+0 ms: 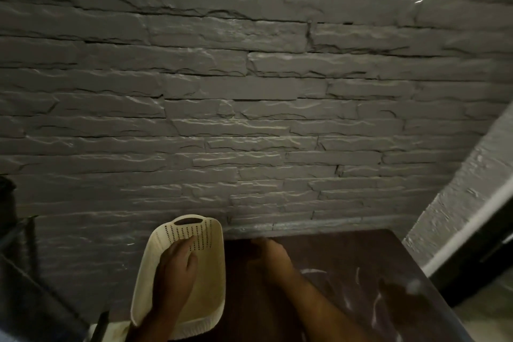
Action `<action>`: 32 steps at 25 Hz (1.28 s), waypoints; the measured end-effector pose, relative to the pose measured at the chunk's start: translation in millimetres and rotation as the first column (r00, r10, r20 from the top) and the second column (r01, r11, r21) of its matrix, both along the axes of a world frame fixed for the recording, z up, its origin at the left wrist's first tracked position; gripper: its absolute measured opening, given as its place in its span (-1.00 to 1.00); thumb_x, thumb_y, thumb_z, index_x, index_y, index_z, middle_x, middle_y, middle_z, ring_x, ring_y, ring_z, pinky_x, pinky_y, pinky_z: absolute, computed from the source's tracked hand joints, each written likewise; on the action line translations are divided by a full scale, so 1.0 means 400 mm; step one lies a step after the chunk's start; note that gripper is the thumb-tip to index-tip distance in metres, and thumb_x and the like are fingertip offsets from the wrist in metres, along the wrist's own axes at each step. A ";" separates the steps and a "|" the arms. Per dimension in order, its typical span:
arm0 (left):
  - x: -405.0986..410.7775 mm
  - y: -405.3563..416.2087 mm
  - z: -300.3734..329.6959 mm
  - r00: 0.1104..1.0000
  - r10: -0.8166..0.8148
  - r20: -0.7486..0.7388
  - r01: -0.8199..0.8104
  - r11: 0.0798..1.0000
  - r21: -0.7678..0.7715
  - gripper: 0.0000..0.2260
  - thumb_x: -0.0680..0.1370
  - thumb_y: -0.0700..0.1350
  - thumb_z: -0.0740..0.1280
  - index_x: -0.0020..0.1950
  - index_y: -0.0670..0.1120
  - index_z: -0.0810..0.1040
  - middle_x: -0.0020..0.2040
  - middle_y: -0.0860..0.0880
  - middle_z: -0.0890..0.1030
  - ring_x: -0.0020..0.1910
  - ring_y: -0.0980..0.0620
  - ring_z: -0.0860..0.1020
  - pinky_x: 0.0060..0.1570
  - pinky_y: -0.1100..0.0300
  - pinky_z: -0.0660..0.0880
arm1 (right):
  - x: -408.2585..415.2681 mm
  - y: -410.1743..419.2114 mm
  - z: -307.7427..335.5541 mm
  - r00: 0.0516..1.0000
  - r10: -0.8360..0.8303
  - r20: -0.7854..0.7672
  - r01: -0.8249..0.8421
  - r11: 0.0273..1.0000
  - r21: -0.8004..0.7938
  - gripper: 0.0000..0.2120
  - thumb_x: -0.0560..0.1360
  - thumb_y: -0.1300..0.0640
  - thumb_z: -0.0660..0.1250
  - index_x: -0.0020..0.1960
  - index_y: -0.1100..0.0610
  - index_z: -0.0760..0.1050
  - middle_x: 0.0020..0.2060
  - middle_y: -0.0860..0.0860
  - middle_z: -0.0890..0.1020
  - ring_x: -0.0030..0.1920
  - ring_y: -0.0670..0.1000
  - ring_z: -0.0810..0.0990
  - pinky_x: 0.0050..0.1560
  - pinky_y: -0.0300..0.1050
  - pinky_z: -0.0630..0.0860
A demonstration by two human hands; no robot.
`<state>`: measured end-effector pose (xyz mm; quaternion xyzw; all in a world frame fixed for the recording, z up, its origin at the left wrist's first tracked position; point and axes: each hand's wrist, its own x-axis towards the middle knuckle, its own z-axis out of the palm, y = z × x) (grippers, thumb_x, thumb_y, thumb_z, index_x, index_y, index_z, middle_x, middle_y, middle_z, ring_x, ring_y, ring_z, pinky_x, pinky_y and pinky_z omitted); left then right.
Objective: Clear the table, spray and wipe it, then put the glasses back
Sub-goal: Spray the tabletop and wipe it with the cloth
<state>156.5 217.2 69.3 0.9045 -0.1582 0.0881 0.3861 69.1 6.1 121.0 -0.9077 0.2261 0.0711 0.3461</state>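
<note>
grey stone wall behind the dark bench [347,258], lower left a light, stiff cream basket [194,311], left hand [175,272] fingers spread inside; right hand [268,254] fingers curled, holding unclear; best lifted by its handle slot.

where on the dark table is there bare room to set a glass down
The dark table shows bare top between the right hand and the white wall, back to the stone wall. The left edge is crowded: the cream basket, with the left hand in it.
</note>
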 end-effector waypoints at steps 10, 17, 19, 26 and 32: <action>-0.398 -0.427 0.009 0.927 -0.358 -0.113 0.362 0.932 0.017 -0.70 0.57 -0.06 0.32 0.31 0.03 0.54 0.25 0.08 0.51 0.24 0.06 0.49 0.24 0.19 0.42 | -0.424 -0.444 0.233 1.000 -0.023 -0.012 0.022 0.998 -0.062 -0.61 0.39 0.08 0.51 0.20 0.05 0.57 0.02 0.01 0.65 0.01 -0.01 0.62 0.11 -0.09 0.55; -0.733 -0.541 -0.109 0.855 -0.409 -0.319 0.456 0.886 0.088 -0.68 0.55 -0.09 0.35 0.31 -0.01 0.53 0.19 0.02 0.56 0.02 0.13 0.55 0.06 0.28 0.45 | -0.792 -0.624 0.107 0.999 -0.033 -0.036 0.034 0.999 0.029 -0.75 0.52 0.22 0.34 0.19 0.08 0.57 -0.10 -0.07 0.61 -0.10 -0.06 0.61 0.00 -0.21 0.57; -0.808 -0.532 -0.148 0.828 -0.399 -0.394 0.480 0.868 0.128 -0.66 0.55 -0.07 0.34 0.33 -0.01 0.51 0.22 0.02 0.55 0.07 0.10 0.56 0.09 0.25 0.46 | -0.865 -0.622 0.049 0.998 -0.005 -0.063 0.010 0.996 0.089 -0.71 0.53 0.32 0.31 0.23 0.17 0.55 -0.14 -0.07 0.59 -0.19 -0.10 0.59 -0.18 -0.36 0.55; -1.003 -0.481 -0.252 0.774 -0.348 -0.529 0.559 0.768 0.313 -0.50 0.53 0.11 0.32 0.45 0.04 0.37 0.38 0.03 0.42 0.31 0.06 0.43 0.32 0.18 0.36 | -1.042 -0.575 -0.068 0.977 0.057 -0.204 -0.003 0.967 0.255 -0.55 0.53 0.31 0.33 0.39 0.12 0.39 0.17 0.09 0.60 0.12 0.05 0.61 -0.05 -0.27 0.53; -1.091 -0.513 -0.287 0.691 -0.372 -0.620 0.707 0.530 0.469 -0.10 0.36 0.17 0.47 0.56 0.11 0.03 0.54 0.01 0.09 0.48 -0.06 0.14 0.45 0.07 0.18 | -1.083 -0.528 -0.026 0.931 0.264 -0.251 -0.215 0.954 0.207 -0.19 0.45 0.26 0.44 0.54 0.03 0.08 0.41 0.10 0.41 0.40 0.11 0.39 0.37 0.05 0.33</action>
